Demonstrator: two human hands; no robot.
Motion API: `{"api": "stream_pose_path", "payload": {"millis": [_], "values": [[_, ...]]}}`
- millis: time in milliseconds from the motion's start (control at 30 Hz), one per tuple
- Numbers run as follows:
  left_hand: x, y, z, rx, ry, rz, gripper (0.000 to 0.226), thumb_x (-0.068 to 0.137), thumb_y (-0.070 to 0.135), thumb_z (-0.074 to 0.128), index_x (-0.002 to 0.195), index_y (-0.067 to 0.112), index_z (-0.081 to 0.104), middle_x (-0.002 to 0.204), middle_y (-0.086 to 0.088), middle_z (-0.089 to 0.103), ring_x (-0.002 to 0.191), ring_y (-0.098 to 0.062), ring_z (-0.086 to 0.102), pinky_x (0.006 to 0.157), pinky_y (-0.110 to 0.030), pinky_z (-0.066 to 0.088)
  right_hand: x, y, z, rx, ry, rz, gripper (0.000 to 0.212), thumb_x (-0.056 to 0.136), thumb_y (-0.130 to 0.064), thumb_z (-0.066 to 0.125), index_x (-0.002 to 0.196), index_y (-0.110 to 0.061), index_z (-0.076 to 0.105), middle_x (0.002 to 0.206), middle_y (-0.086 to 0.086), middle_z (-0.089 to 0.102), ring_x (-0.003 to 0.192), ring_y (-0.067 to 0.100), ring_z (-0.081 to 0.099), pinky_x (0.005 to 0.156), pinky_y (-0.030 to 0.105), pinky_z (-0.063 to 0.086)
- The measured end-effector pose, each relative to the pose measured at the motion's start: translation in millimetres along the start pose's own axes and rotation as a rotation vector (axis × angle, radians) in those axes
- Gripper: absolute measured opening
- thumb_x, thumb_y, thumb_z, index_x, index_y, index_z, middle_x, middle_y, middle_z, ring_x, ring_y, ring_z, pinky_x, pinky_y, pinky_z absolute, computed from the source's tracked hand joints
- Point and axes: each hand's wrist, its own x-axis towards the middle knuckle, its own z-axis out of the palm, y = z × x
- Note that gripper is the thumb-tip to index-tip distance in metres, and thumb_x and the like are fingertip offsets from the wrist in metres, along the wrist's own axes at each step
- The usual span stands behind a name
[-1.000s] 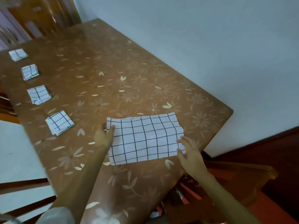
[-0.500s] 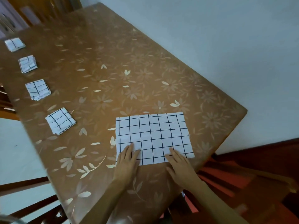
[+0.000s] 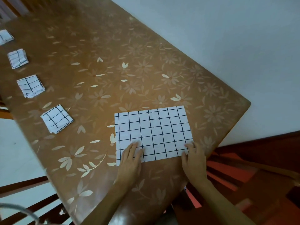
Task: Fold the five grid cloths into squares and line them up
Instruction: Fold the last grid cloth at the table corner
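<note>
A white cloth with a black grid (image 3: 154,130) lies flat as a rectangle near the table's front right corner. My left hand (image 3: 130,161) rests palm down on its near left edge, fingers together. My right hand (image 3: 194,159) touches its near right corner with the fingertips. Several folded grid squares sit in a line along the left side: the nearest folded square (image 3: 56,118), a second folded square (image 3: 30,86), a third folded square (image 3: 17,58) and a farthest one (image 3: 5,37) cut off by the frame edge.
The brown table (image 3: 113,62) has a glossy flower-pattern cover. Its right edge runs along a pale wall (image 3: 227,38). Red-brown chair parts (image 3: 243,176) stand at the front right, and dark wooden rails (image 3: 24,189) at the lower left.
My hands moved from the cloth's left and right ends to its near edge. The right hand then slid out to the near right corner. The cloth lies smoother.
</note>
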Motion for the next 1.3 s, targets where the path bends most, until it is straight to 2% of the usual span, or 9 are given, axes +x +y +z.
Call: {"api": "stream_pose_path", "payload": {"millis": [267,367,500,600,700,833,967,1133,1300], "values": [[3.1,48.2,6.6,-0.021,-0.174,0.121,0.054,0.060,0.019,0.092,0.109,0.019,0.071,0.116,-0.011,0.068,0.105,-0.028,0.068,0.080,-0.038,0.060,7.4,12.7,-19.9,0.316,-0.196,0.377,0.028,0.088,-0.018,0.065,0.112,-0.009,0.055,0.096,0.003,0.061,0.091,0.025,0.061,0.075,0.032,0.045],[1.3,54.4,6.7,-0.008,-0.138,0.106,0.054,0.065,0.015,0.084,0.116,0.018,0.068,0.117,-0.015,0.066,0.106,-0.032,0.066,0.081,-0.041,0.058,-0.2,12.6,-19.6,0.376,-0.302,0.490,0.025,0.085,-0.021,0.069,0.104,-0.006,0.062,0.094,0.008,0.068,0.081,0.021,0.062,0.068,0.030,0.048],[-0.8,60.6,4.7,0.068,-0.119,0.120,0.070,0.058,0.023,0.086,0.125,0.015,0.064,0.128,-0.021,0.062,0.114,-0.039,0.063,0.086,-0.049,0.057,-14.0,5.5,-33.3,0.587,-0.443,0.574,0.023,0.085,-0.012,0.072,0.070,-0.004,0.057,0.057,0.007,0.057,0.044,0.014,0.055,0.042,0.022,0.041],[-3.1,71.1,6.7,0.050,-0.088,0.168,0.078,0.064,0.028,0.083,0.137,0.018,0.055,0.142,-0.017,0.054,0.127,-0.036,0.055,0.096,-0.050,0.053,-25.0,-4.4,-50.6,0.752,-0.490,0.589,0.024,0.086,-0.011,0.070,0.071,-0.010,0.052,0.049,0.002,0.051,0.045,0.014,0.054,0.041,0.022,0.036],[-5.5,82.3,5.4,0.005,-0.036,0.202,0.074,0.064,0.023,0.085,0.134,0.024,0.059,0.137,-0.007,0.060,0.122,-0.026,0.060,0.096,-0.041,0.051,-31.8,-17.6,-65.6,0.811,-0.466,0.535,0.019,0.086,-0.013,0.071,0.096,-0.003,0.058,0.062,0.006,0.067,0.049,0.008,0.064,0.047,0.023,0.037],[-6.1,81.2,2.9,-0.203,-0.032,0.136,0.049,0.080,0.030,0.071,0.128,0.032,0.063,0.130,0.006,0.064,0.120,-0.016,0.059,0.102,-0.035,0.044,-42.8,-27.2,-76.1,0.841,-0.517,0.466,0.087,0.082,-0.015,0.075,0.151,-0.014,0.022,0.076,0.004,0.075,0.075,0.016,0.076,0.058,0.026,0.045],[-8.8,79.8,-3.0,-0.441,-0.039,0.130,0.038,0.092,0.027,0.046,0.123,0.030,0.067,0.125,0.008,0.067,0.118,-0.013,0.059,0.106,-0.036,0.042,-48.4,-8.5,-83.3,0.695,-0.320,0.283,0.083,0.083,-0.001,0.065,0.153,-0.023,0.025,0.115,0.003,0.070,0.097,0.018,0.069,0.081,0.037,0.057],[-15.2,76.8,-18.1,-0.582,-0.158,0.286,0.037,0.094,0.012,0.045,0.118,0.022,0.071,0.122,0.010,0.067,0.114,0.000,0.057,0.100,-0.019,0.043,-40.5,37.9,-83.8,-0.173,-0.244,-0.240,0.086,0.067,-0.020,0.072,0.146,-0.032,0.039,0.161,0.002,0.015,0.145,0.027,0.018,0.116,0.049,0.028],[-18.6,72.2,-31.0,-0.781,-0.289,0.107,0.027,0.103,0.016,0.050,0.114,0.025,0.073,0.112,0.013,0.073,0.108,-0.003,0.065,0.092,-0.023,0.051,-55.7,49.9,-78.0,-0.335,-0.510,-0.375,0.077,0.080,-0.027,0.067,0.149,-0.035,0.032,0.166,-0.005,0.006,0.152,0.019,-0.014,0.122,0.041,-0.006]]}}
